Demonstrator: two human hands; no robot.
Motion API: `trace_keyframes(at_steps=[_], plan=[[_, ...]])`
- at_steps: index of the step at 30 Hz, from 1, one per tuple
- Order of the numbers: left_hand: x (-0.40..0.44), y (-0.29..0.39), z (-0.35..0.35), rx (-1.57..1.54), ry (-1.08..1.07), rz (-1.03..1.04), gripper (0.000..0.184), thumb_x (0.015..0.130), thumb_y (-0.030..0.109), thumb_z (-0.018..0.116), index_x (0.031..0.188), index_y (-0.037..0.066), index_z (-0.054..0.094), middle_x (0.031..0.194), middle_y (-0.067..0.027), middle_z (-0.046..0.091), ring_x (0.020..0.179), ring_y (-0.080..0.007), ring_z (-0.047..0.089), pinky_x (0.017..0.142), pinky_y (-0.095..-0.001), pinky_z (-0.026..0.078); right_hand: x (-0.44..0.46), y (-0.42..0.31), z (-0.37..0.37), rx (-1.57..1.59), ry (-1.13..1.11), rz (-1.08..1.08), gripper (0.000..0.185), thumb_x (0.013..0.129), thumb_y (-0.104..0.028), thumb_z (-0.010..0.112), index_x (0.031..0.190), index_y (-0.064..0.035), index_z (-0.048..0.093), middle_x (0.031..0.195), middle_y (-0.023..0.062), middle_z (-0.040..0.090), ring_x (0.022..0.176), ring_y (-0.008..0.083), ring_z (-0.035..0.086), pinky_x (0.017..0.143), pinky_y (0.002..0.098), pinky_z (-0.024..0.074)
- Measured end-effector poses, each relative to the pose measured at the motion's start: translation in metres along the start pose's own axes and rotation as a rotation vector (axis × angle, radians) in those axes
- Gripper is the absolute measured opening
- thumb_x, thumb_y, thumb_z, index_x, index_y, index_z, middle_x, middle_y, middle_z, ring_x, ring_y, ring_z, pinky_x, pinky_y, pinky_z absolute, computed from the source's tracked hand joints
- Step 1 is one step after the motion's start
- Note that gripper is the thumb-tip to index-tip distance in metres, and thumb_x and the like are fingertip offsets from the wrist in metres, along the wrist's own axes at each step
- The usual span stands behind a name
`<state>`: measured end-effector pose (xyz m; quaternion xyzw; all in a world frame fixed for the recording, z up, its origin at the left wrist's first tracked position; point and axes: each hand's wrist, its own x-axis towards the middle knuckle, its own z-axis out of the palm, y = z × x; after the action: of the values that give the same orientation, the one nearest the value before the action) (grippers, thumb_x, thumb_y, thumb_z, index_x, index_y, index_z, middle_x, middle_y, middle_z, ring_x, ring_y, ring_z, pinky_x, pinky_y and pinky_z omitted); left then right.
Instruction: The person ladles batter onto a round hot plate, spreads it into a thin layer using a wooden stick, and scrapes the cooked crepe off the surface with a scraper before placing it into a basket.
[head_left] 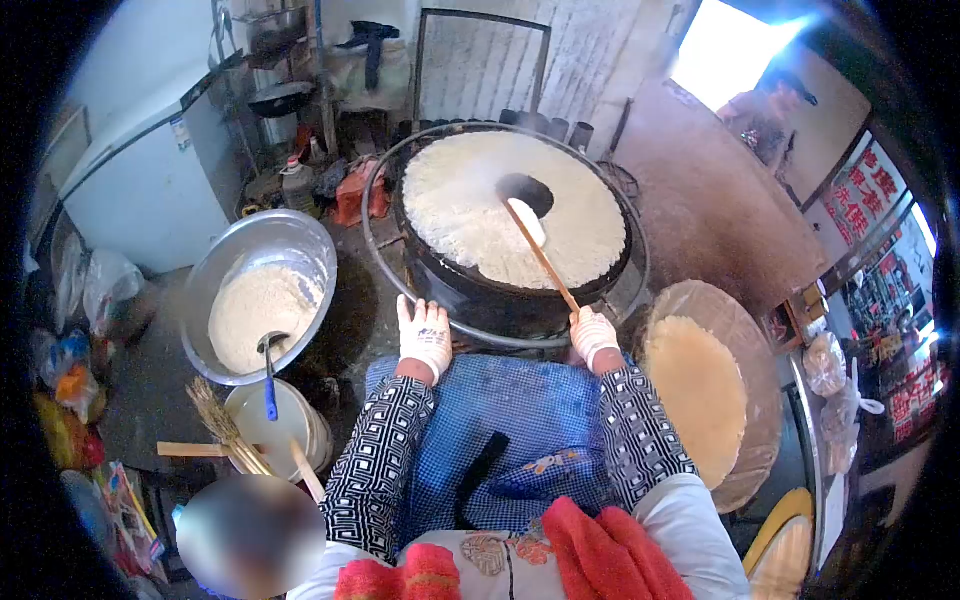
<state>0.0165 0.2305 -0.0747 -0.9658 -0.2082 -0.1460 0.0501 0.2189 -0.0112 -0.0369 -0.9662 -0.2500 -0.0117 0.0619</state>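
Observation:
A large round griddle (520, 300) stands in front of me, covered by a pale layer of batter (450, 190) with a dark round gap near its middle. My right hand (594, 338), in a white glove, is closed around the near end of a wooden stick (543, 260). The stick's far end has a white, rounded blade (529, 224) lying on the batter beside the gap. My left hand (427, 335), also gloved, rests on the metal ring (480, 335) around the griddle, its fingers spread and holding nothing.
A metal bowl of batter (245, 320) with a blue-handled ladle (270, 385) is at left, above a white bucket (305, 420) with a brush (222, 420). At right is a basket (765, 400) holding a round flatbread (695, 395). A person (765, 125) stands at the back right.

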Motion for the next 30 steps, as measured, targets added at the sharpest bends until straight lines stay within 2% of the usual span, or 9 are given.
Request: trace_keyframes(at_steps=[3,5,13,15,18,21,24,27,30], plan=[[0.005,-0.010,0.009,0.024,-0.064,-0.056,0.047,0.086,0.030,0.055,0.126,0.005,0.056,0.136,-0.0126,0.054,0.132,-0.0287,0.044,0.113,-0.0638,0.009,-0.003,-0.002,0.001,-0.057,-0.084,-0.124,0.028,0.095,-0.031,0.047,0.100,-0.0052,0.056,0.085,0.0232,0.068,0.083,0.0406,0.066,0.075,0.0509,0.0513],[0.010,-0.016,0.007,0.072,-0.132,-0.096,0.045,0.090,0.023,0.045,0.131,0.007,0.052,0.140,-0.0095,0.050,0.133,-0.0272,0.043,0.114,-0.0632,0.007,0.018,0.027,0.027,-0.078,0.038,-0.053,0.023,0.093,-0.027,0.050,0.098,-0.0053,0.055,0.080,0.0219,0.068,0.077,0.0400,0.066,0.069,0.0506,0.0520],[0.028,-0.037,-0.008,0.082,-0.162,-0.164,0.044,0.088,0.016,0.047,0.130,0.006,0.053,0.142,-0.0109,0.048,0.135,-0.0264,0.040,0.114,-0.0615,0.008,0.042,0.046,0.017,-0.034,-0.004,-0.125,0.031,0.096,-0.033,0.047,0.096,-0.0032,0.056,0.076,0.0228,0.067,0.073,0.0403,0.066,0.067,0.0517,0.0521],[0.034,-0.043,-0.026,0.022,-0.108,-0.160,0.039,0.084,0.014,0.047,0.121,0.004,0.057,0.135,-0.0117,0.053,0.129,-0.0265,0.045,0.113,-0.0590,0.014,0.054,0.063,0.017,-0.027,0.045,-0.103,0.031,0.095,-0.032,0.048,0.094,-0.0020,0.056,0.075,0.0207,0.068,0.070,0.0368,0.068,0.064,0.0482,0.0542],[0.036,-0.051,-0.018,0.029,-0.097,-0.169,0.048,0.083,0.021,0.052,0.127,0.002,0.054,0.138,-0.0150,0.051,0.133,-0.0295,0.041,0.112,-0.0619,0.011,0.044,0.046,0.001,-0.037,0.047,-0.195,0.029,0.096,-0.026,0.042,0.099,0.0001,0.055,0.077,0.0220,0.068,0.071,0.0350,0.069,0.064,0.0465,0.0560],[0.023,-0.029,-0.020,-0.052,-0.072,-0.014,0.052,0.082,0.029,0.058,0.125,0.002,0.054,0.135,-0.0176,0.051,0.131,-0.0348,0.040,0.112,-0.0653,0.011,0.034,0.031,-0.019,0.053,-0.163,-0.292,0.034,0.097,-0.030,0.042,0.102,0.0008,0.054,0.081,0.0244,0.067,0.076,0.0376,0.068,0.067,0.0488,0.0537],[0.012,0.015,-0.032,-0.116,-0.143,0.127,0.052,0.084,0.034,0.055,0.126,0.002,0.054,0.132,-0.0145,0.054,0.131,-0.0340,0.041,0.112,-0.0665,0.010,0.058,0.049,-0.009,0.124,-0.073,-0.052,0.035,0.098,-0.033,0.043,0.101,0.0000,0.055,0.080,0.0219,0.068,0.075,0.0379,0.067,0.066,0.0490,0.0525],[0.011,0.021,-0.030,-0.130,-0.029,0.127,0.058,0.083,0.033,0.056,0.126,-0.004,0.051,0.130,-0.0220,0.053,0.129,-0.0378,0.042,0.111,-0.0678,0.009,0.062,0.033,-0.034,0.146,-0.047,-0.185,0.034,0.098,-0.032,0.044,0.099,-0.0003,0.056,0.078,0.0215,0.067,0.074,0.0383,0.067,0.066,0.0487,0.0517],[0.022,-0.004,-0.041,-0.085,-0.053,0.144,0.056,0.084,0.029,0.055,0.128,-0.005,0.050,0.133,-0.0219,0.051,0.129,-0.0381,0.042,0.111,-0.0675,0.009,0.063,0.020,-0.039,0.030,-0.102,-0.174,0.030,0.095,-0.028,0.047,0.096,0.0007,0.055,0.077,0.0218,0.067,0.072,0.0357,0.068,0.065,0.0491,0.0528]])
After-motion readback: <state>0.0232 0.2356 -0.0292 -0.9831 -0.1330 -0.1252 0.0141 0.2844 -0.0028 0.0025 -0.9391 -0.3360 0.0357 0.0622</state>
